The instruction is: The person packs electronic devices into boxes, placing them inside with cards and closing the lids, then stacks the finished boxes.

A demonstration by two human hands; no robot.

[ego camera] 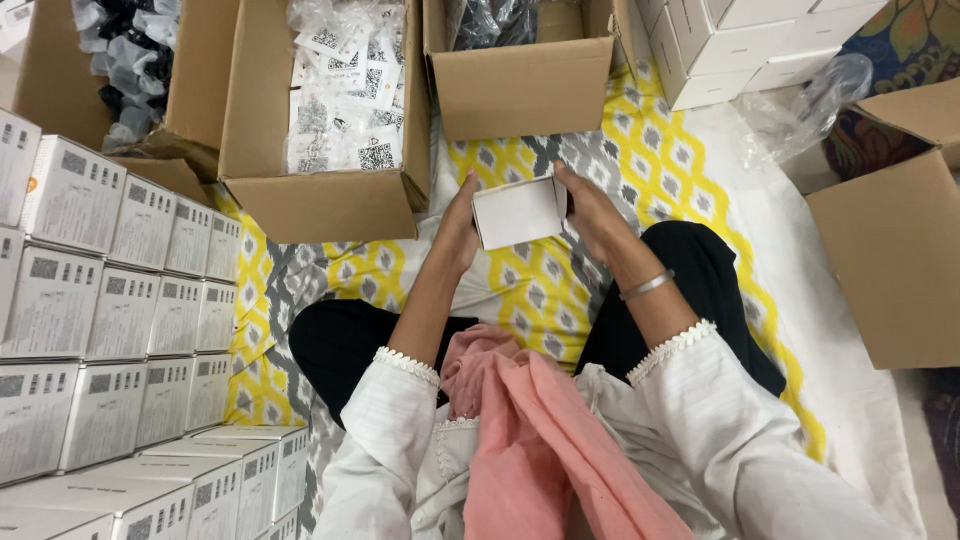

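While seated cross-legged on a yellow, grey and white patterned mat [520, 290], holds a small white box [518, 211] up between both hands, above the lap and in front of the knees. Left hand [458, 228] pressed against the box's left end, fingers straight and pointing up, palm flat to the side. Right hand [590, 212] wrapped round the box's right end, thumb and fingers closed on the edge, a thin metal bangle [646, 285] on that wrist. Box tilted slightly, plain side facing the camera.

Beyond the hands, three open cardboard cartons in a row: the middle carton [320, 205] filled with clear bags of printed paper slips, the left carton [190, 70] with dark items in plastic bags, the right carton [520, 90] with more dark bagged items, contents hard to make out. Stacked white boxes [110, 300] with printed labels form a wall along the left side, several rows deep. More white boxes [740, 45] piled at top right, beside a crumpled clear plastic bag [810, 105]. Another closed brown carton [890, 250] at the far right edge. Pink scarf [530, 430] hangs down over a white long-sleeved top; black trousers on the folded legs.
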